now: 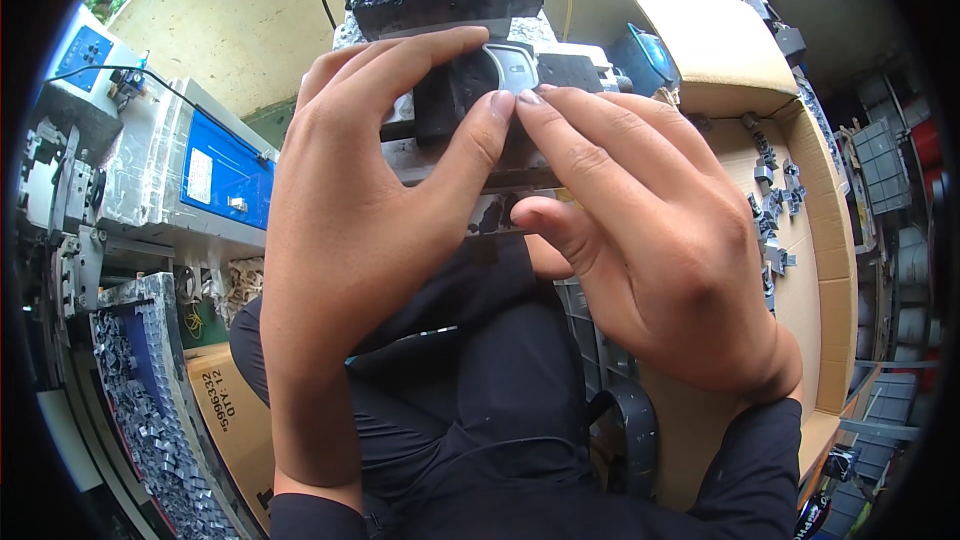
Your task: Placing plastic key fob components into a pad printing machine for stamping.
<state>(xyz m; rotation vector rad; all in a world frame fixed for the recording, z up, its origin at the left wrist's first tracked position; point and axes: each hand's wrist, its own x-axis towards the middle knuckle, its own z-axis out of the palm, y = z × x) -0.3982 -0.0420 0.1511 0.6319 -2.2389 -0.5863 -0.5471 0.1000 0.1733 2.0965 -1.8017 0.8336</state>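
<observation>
A small light-grey part with rounded edges and a small dark mark sits on the black block of a machine fixture. My left hand holds the part between thumb and index finger, the index tip at its upper left corner and the thumb at its lower edge. Beside that thumb, the fingertips of my right hand touch the part's lower edge. The right fingers are stretched out, and its thumb hangs apart with nothing against it.
Behind the fixture stands a black-edged machine head. To the right, an open cardboard box contains several small grey clips. At left are a cabinet with a blue panel and a bin heaped with small grey pieces.
</observation>
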